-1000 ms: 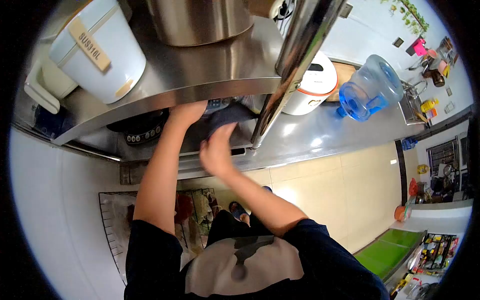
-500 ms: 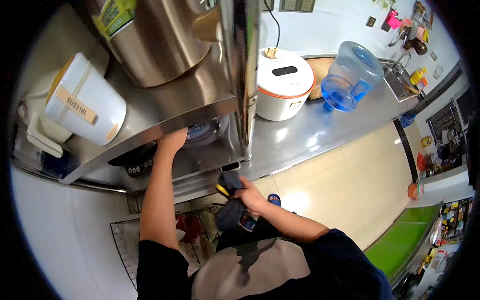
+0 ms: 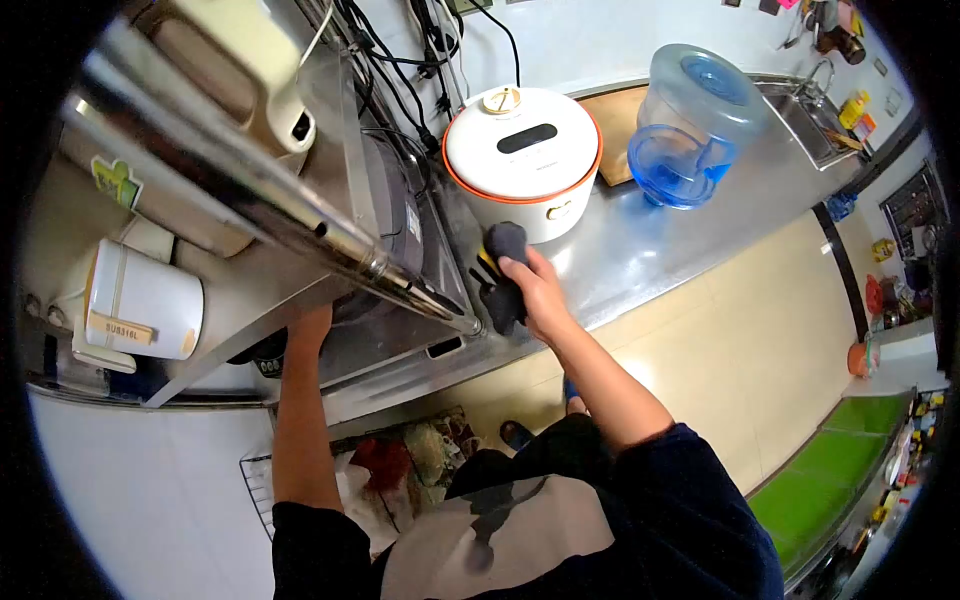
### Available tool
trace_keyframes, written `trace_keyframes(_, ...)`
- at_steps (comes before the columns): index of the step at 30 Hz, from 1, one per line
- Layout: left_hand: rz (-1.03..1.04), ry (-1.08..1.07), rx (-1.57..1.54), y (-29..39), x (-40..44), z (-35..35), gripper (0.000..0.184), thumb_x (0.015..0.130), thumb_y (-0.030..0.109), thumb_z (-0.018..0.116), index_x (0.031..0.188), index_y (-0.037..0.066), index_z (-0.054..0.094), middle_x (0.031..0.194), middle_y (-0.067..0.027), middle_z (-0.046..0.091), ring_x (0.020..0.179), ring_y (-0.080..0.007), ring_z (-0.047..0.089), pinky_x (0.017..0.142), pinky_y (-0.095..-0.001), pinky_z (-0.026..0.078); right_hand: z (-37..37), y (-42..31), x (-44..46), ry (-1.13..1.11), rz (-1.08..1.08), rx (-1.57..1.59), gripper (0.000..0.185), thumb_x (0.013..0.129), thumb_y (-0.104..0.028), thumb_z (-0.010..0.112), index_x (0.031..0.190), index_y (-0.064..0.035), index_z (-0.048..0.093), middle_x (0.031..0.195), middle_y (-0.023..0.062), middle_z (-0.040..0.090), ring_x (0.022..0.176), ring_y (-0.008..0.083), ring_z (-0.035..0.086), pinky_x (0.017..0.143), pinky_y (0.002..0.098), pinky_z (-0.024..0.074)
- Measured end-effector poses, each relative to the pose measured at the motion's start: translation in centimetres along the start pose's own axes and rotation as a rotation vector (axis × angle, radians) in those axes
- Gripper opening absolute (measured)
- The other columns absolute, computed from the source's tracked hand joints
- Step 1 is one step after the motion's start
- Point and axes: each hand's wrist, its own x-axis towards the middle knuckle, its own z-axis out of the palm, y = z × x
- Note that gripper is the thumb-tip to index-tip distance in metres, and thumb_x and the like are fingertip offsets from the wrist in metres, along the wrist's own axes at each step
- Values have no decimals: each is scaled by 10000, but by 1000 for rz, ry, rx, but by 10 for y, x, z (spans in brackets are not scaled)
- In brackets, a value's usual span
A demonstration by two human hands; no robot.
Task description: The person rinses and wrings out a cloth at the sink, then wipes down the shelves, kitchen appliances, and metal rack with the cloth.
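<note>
My right hand [image 3: 541, 290] is closed around a bunched dark grey cloth [image 3: 504, 292] with a yellow stripe. It holds the cloth over the steel counter's edge, just in front of the white rice cooker [image 3: 535, 160] with an orange rim. My left hand [image 3: 310, 322] reaches in beneath the steel shelf; its fingers are hidden. Near that hand is a black appliance with round buttons [image 3: 270, 362], mostly covered by the shelf and my arm. A dark rounded appliance [image 3: 395, 210] stands farther back on the lower level, behind the metal post.
A shiny metal post [image 3: 375, 265] stands between shelf and counter. On the shelf is a white container [image 3: 145, 305]. A blue water jug [image 3: 690, 130] stands upside down by a wooden board [image 3: 615, 120]. Black cables [image 3: 420, 90] hang behind, and a sink [image 3: 805, 120] lies far right.
My right hand has raised the cloth from below the counter edge up beside the rice cooker. The view has shifted rightward, while my left hand stays under the shelf.
</note>
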Motion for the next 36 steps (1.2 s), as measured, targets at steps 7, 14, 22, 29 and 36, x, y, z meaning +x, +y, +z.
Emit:
trace_keyframes(7, 88, 33, 75, -43, -41, 60, 403, 894, 200, 551, 1276, 74, 538, 1234, -161, 577, 1120, -363, 553, 988, -486, 425, 48, 22, 62, -294, -489, -473, 234, 906, -162, 522, 1000, 51, 496, 1085, 193, 488, 1018, 350, 491, 927, 350, 374)
trace_keyframes(14, 37, 10, 36, -40, -46, 44, 401, 897, 220, 548, 1269, 70, 538, 1207, -174, 584, 1117, -368, 550, 982, -488, 421, 66, 80, 87, -206, -444, -631, 213, 910, -123, 519, 1017, 61, 512, 1309, 281, 368, 1188, 467, 368, 1029, 434, 312)
trace_keyframes(22, -31, -27, 8, -36, -50, 34, 400, 901, 242, 545, 1260, 66, 537, 1177, -187, 592, 1114, -373, 547, 975, -490, 416, 89, 19, 93, -353, -699, -615, 192, 899, -70, 529, 1047, 54, 532, 1338, 282, 375, 1197, 433, 386, 1031, 436, 314)
trace_keyframes(29, -142, -77, -47, -19, -26, 25, 402, 904, 261, 542, 1253, 62, 537, 1150, -199, 599, 1111, -378, 544, 969, -491, 412, 43, 74, 101, -316, -308, -779, 134, 893, -73, 505, 929, 53, 532, 1144, 295, 502, 1066, 473, 479, 896, 454, 418)
trace_keyframes(36, -531, -212, -279, 25, -23, -5, 404, 908, 281, 539, 1245, 59, 536, 1123, -211, 607, 1109, -383, 541, 963, -493, 409, -23, 88, 88, -12, -126, -860, 266, 900, -146, 487, 1047, 59, 572, 1055, 305, 593, 1031, 492, 536, 869, 460, 436)
